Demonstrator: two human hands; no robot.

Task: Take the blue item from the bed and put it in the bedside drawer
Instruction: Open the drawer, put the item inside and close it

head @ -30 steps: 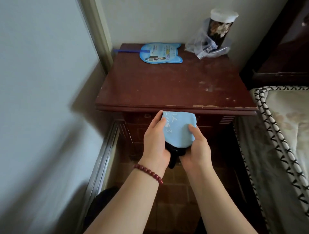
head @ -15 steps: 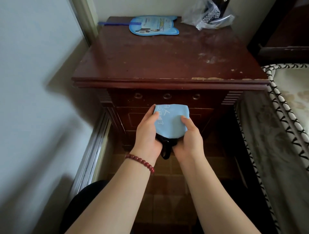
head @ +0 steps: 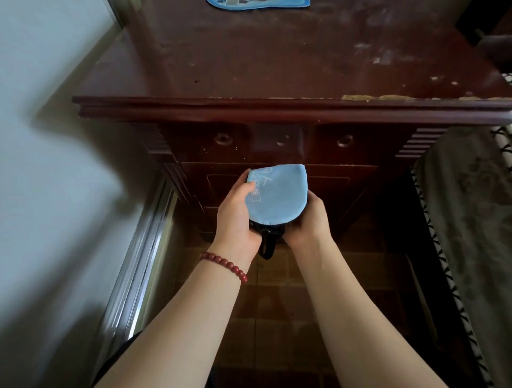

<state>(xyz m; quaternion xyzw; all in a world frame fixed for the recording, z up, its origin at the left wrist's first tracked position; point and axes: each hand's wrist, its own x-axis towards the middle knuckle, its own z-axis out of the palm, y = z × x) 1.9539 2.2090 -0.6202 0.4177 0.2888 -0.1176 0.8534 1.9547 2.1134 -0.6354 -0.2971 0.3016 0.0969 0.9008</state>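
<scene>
I hold a light blue pouch (head: 278, 195) with white lettering and a black strap hanging from its near end. My left hand (head: 237, 214) grips its left side, thumb on top. My right hand (head: 309, 221) cups its right side from below. The pouch is in front of the dark wooden bedside cabinet (head: 277, 108), level with the lower panel. The top drawer (head: 279, 142) sits just above the pouch, closed, with round knobs on its front.
A blue cat-shaped fan (head: 257, 3) lies at the back of the cabinet top. A white wall and a metal door track (head: 138, 266) run along the left. The bed (head: 471, 221) with a patterned cover stands close on the right. Brown tiled floor lies below.
The view has moved closer and lower toward the cabinet front. The pouch stays held in both hands, now below the drawer front instead of level with it.
</scene>
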